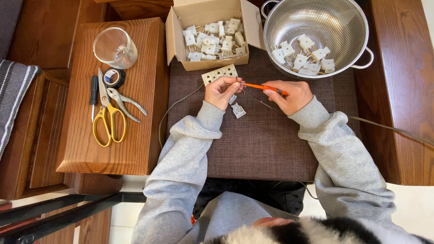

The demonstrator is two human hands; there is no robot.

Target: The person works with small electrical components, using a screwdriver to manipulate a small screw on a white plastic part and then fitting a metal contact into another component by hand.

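Left hand (220,91) closed around a small white plastic plug part with thin grey wire (178,101) running out of it to the left; exact piece in the fingers partly hidden; right hand (291,96) pinched shut on an orange-handled screwdriver (264,87), tip pointing left into what the left hand holds; both hands over the brown woven worktop (262,144).

Just below the left hand: 1 loose white plug half (238,110) lying on the worktop; just above it: a cream multi-outlet socket block (219,73), touching the front of an open cardboard box (181,40) filled with white 2-pin plugs (212,40).

Upper right: perforated steel colander (316,18) holding about 7 more white plugs (300,56); second grey cable (389,128) trails off right past the right sleeve.

Left side, on a wooden stool top (135,126): clear glass bowl (115,47), roll of black tape (114,77), yellow-handled scissors (107,117), grey metal pliers (126,103), black-handled screwdriver (93,95); all well apart from both hands.
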